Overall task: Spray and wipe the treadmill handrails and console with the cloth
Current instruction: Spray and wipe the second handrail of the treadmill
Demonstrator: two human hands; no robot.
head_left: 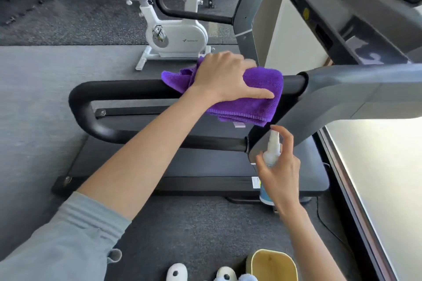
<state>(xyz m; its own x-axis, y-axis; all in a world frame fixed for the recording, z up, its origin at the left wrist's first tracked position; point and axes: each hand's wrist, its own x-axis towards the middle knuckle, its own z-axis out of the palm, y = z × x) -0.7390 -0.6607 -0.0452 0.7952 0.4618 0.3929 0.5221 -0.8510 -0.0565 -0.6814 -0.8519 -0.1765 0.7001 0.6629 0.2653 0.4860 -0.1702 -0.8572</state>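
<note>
A folded purple cloth is draped over the near black handrail of the treadmill. My left hand grips the cloth around the rail, thumb along its near side. My right hand holds a small white spray bottle upright below the rail, index finger raised over the nozzle. The far handrail loops at the top. The grey console rises at the right, with its dark screen at the top right corner.
A white exercise bike stands beyond the treadmill. The black treadmill deck lies below the rails. A yellow container and white slippers are at the bottom edge. A bright window panel runs along the right.
</note>
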